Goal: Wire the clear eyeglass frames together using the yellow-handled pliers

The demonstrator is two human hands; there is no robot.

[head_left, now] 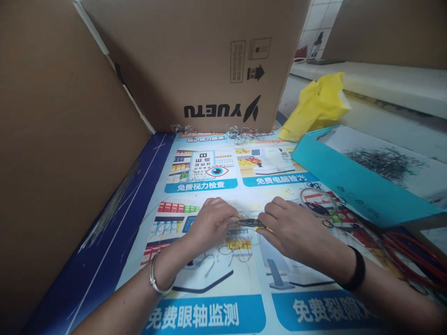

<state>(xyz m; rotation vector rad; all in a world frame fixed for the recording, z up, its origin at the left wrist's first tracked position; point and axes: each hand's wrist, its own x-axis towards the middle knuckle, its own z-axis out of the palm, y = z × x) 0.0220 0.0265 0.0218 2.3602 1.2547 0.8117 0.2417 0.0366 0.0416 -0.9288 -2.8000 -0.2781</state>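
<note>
My right hand [291, 228] is closed around a small pair of pliers [248, 223], whose dark jaws point left. Facing it, my left hand [213, 219] pinches thin wire close to the tips of the jaws. Loose loops of fine wire [233, 253] hang below the two hands, over the printed poster sheet [260, 274]. How firmly the jaws hold the wire cannot be made out. Right of my right hand lies a coil of pale wire [319, 202] with small dark rings about it.
Cardboard panels [209, 60] stand at the back and left. On the right sits a turquoise box [352, 186] with a pile of thin dark wire pieces [380, 163]. Behind it is a yellow bag [314, 107]. Red cord [405, 251] lies at the right; wire tangles [240, 134] lie at the back.
</note>
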